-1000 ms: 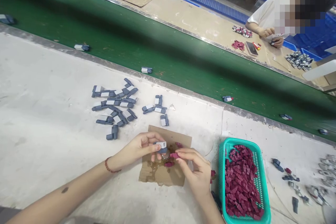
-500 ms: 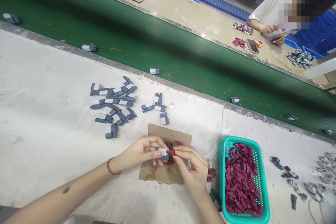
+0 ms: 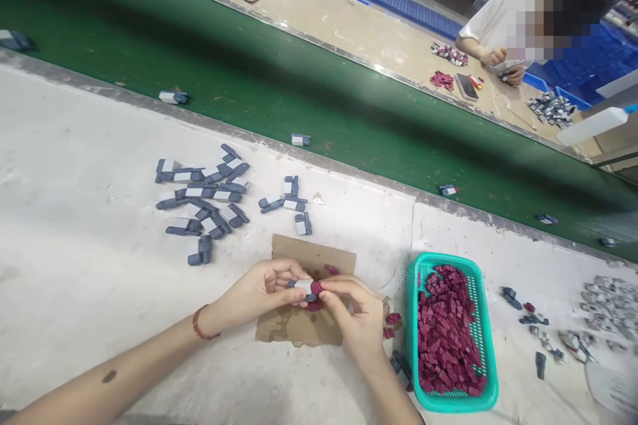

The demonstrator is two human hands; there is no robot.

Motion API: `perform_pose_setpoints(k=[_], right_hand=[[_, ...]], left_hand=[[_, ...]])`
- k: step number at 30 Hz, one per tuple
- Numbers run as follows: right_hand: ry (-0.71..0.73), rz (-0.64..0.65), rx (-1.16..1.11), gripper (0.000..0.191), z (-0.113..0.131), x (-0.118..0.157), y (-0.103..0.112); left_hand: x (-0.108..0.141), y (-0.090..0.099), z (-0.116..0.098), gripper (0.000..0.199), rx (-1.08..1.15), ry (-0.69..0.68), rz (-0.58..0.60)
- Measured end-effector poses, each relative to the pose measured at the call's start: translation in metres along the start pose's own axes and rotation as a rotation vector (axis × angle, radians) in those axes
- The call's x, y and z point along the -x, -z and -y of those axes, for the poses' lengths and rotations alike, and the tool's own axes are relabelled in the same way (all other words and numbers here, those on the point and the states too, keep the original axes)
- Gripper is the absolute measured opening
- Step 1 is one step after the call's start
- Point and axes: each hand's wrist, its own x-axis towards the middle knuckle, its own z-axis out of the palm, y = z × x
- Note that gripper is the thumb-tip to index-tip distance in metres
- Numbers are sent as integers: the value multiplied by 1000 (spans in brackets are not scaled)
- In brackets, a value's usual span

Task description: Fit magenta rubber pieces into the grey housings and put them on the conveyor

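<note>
My left hand (image 3: 272, 289) pinches a small dark-grey and white plastic part (image 3: 303, 287) between thumb and fingers, above a piece of brown cardboard (image 3: 272, 329). My right hand (image 3: 356, 312) has thumb and fingertips closed on a small maroon plastic piece (image 3: 316, 288), which touches the right end of the grey-and-white part. How far it sits in that part I cannot tell. Under the hands, more maroon pieces (image 3: 331, 269) lie on the cardboard, partly covered by my fingers. Just right of my right hand stands a green basket (image 3: 411, 319) filled with maroon pieces (image 3: 448, 325).
Several grey-and-white parts (image 3: 202, 192) lie in a group at left, with a smaller cluster (image 3: 289, 202) nearby. Beyond runs a green conveyor belt (image 3: 239, 86) carrying spaced parts. Loose grey pieces (image 3: 611, 305) lie far right. A co-worker (image 3: 498, 20) handles parts across the belt.
The maroon piece in my right hand has moved left, closer against the grey-and-white part. Parts on the belt have shifted right relative to the table. The view has turned slightly.
</note>
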Motion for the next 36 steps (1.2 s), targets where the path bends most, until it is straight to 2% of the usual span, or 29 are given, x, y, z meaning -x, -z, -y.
perform_pose_setpoints(k=[7,9,11,13,15,18,21,24,26,28,32,36], right_hand=[[12,-2,-11,12,12,9,0],[21,32,50,14,20,13,14],[27,14,182,16,26,17,39],[-1,-131,414,18,25,21,71],[-68,-260,686,17,17,24,104],[-103,-203,924,19,-3,27,136],[-69,-99,1040,19,-16,28,145],[-38,-71,1081,20,-17,26,142],[-47,-83,1015,20,-13,25,141],[-97,-112,851,19,-8,25,142],[-285,-254,310,20,-1,27,139],[-329,-403,-80,29,4,26,126]], left_hand=[[6,-7,5,30,-214,-105,-7],[5,-9,1,28,-284,-131,18],[0,-11,-11,27,-375,-149,12],[-11,-9,-29,27,-471,-212,-48],[-32,-5,-50,31,-573,-326,-142],[-79,0,-80,37,-785,-493,-255],[-130,-3,-100,32,-1053,-615,-278],[-167,-6,-113,30,-1128,-644,-269],[-180,-3,-117,29,-1156,-660,-278],[-183,5,-120,29,-1176,-678,-306],[-175,28,-125,26,-1144,-654,-365],[-169,40,-127,16,-1019,-600,-376]])
